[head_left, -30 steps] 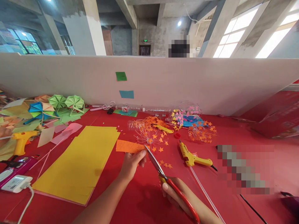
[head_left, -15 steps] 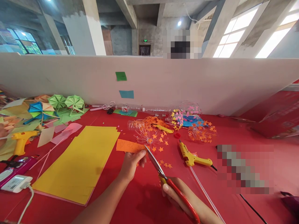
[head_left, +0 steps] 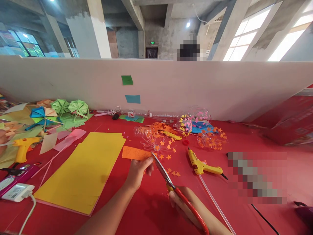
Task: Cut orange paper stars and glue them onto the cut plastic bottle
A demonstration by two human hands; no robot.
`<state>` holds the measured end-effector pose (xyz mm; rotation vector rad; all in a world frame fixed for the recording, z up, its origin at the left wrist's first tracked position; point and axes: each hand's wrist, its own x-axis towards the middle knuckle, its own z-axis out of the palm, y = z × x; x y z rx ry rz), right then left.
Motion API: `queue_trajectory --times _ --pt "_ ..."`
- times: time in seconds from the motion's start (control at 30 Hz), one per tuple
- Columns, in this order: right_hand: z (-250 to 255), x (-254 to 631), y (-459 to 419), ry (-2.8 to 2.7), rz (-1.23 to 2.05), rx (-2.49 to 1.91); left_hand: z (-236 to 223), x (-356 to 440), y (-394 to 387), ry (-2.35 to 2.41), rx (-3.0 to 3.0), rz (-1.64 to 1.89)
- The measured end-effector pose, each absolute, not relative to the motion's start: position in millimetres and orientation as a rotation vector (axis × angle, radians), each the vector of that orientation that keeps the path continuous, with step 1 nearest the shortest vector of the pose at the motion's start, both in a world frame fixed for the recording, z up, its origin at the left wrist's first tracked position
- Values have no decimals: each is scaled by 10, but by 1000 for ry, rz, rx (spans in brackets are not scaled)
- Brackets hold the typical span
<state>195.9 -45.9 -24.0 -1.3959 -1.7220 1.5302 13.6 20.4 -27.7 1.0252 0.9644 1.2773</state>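
Between the thumb and fingers of my left hand (head_left: 139, 169) is a strip of orange paper (head_left: 135, 153) with faint drawn lines on it. My right hand (head_left: 183, 204) grips red-handled scissors (head_left: 166, 176), whose tips meet the strip's right end beside my left thumb. How far apart the blades stand is hard to see. Loose orange paper stars (head_left: 173, 172) lie on the red table just beyond the scissors. Behind the strip sits a clear plastic piece cut into curved strands (head_left: 156, 145), with orange stars around it.
A yellow glue gun (head_left: 204, 164) lies to the right, its clear glue stick trailing toward me. Yellow paper sheets (head_left: 83, 169) are stacked on the left. Another glue gun (head_left: 23, 147) and folded paper umbrellas (head_left: 78, 107) lie farther left. A yellow cutter (head_left: 171, 135) rests near the white partition (head_left: 97, 85).
The scissor handles and my right hand have shifted very slightly. The strip and my left hand hold practically the same position.
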Motion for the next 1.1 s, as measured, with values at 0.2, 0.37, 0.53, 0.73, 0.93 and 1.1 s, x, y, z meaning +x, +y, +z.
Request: queue_trajectory --times 0.2,0.37,0.53,0.73,0.93,1.1 --pt "-246 1986 -440 -1736 1551 -1395 -281 120 231 926 1028 1298" --pt "-234 1992 -424 -1727 1562 -1364 -281 108 253 891 1029 1297" --pt "-153 1974 -412 -1702 1537 -1416 -266 78 282 882 1029 1345" --pt "-187 1988 -412 -1694 1548 -1424 -234 60 288 888 1026 1379" --pt "-273 1995 -414 -1679 1548 -1447 -207 112 242 815 1061 1253" --pt "-311 2006 -391 -1717 1528 -1405 -191 122 238 827 1025 1301"
